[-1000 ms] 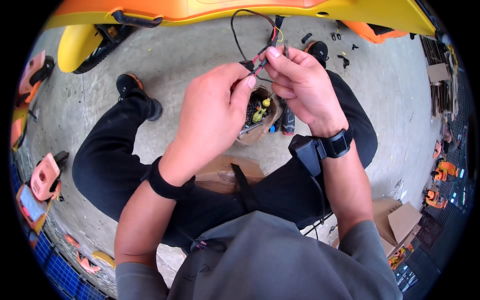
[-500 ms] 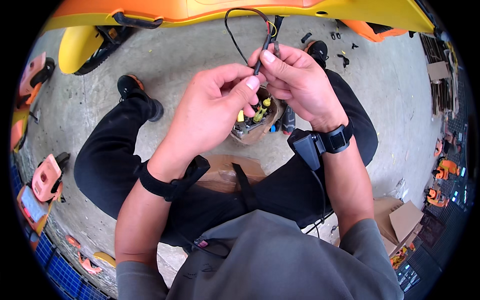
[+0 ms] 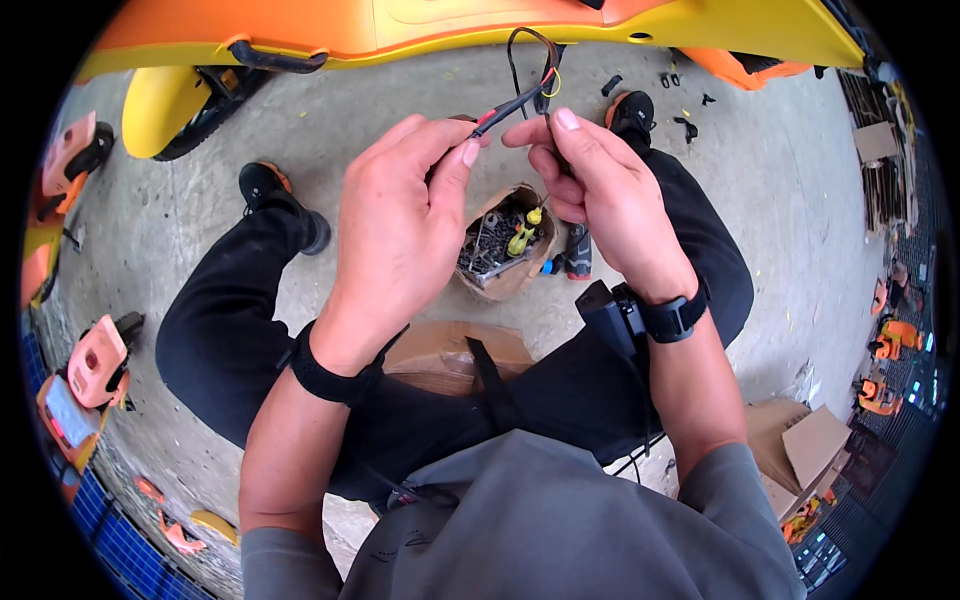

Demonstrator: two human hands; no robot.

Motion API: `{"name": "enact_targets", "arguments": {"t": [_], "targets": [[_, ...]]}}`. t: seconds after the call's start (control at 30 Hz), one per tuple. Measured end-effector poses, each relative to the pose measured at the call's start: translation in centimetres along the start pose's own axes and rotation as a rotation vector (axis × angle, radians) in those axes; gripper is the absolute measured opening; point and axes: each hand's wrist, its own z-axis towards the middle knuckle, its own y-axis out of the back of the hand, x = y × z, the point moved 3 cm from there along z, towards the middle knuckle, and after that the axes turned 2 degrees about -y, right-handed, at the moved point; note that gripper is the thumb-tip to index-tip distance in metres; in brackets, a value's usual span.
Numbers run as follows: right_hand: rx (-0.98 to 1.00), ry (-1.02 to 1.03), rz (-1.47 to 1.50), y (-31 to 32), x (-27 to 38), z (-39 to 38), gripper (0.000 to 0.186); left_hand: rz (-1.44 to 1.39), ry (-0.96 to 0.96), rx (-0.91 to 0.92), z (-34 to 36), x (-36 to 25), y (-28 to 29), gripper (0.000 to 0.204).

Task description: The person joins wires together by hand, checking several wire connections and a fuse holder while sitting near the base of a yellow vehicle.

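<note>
Plastic over concrete: before you, the black wiring (image 3: 512,105) shows a smooth, plastic-looking sheath, and the orange-and-yellow body panel (image 3: 340,30) a smooth, glossy plastic finish.
Your grey shirt (image 3: 500,510) and black trousers (image 3: 215,345) are matt cloth, your wrist strap (image 3: 325,378) black, fabric-like and dull. The floor (image 3: 780,180) looks like matt, scuffed concrete. Creased brown paper or card forms the container (image 3: 510,283); its small fasteners (image 3: 485,240) look like dull metal, the screwdriver handle (image 3: 520,241) shiny yellow plastic.
</note>
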Motion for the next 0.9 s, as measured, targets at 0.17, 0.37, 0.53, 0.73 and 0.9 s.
{"name": "enact_targets", "arguments": {"t": [0.17, 0.37, 0.53, 0.73, 0.9], "targets": [[0.049, 0.109, -0.302, -1.1, -0.3, -1.2, 0.029, 0.133, -0.065, -0.005, 0.0, 0.2, 0.1, 0.01], [0.052, 0.155, -0.452, -2.6, 0.2, -1.2, 0.027, 0.225, -0.139, 0.013, -0.1, -0.1, -0.2, 0.01], [-0.029, 0.257, -0.537, -2.4, -0.5, -0.8, 0.025, 0.248, -0.168, 0.011, -0.2, -0.3, -0.4, 0.01], [-0.053, 0.229, -0.51, -2.7, -0.2, -0.7, 0.027, 0.262, -0.191, 0.01, -0.4, -0.3, -0.5, 0.012], [-0.003, 0.163, -0.395, -2.7, -0.4, -0.7, 0.03, 0.271, -0.211, 0.02, -0.5, -0.3, -0.5, 0.015]]}}
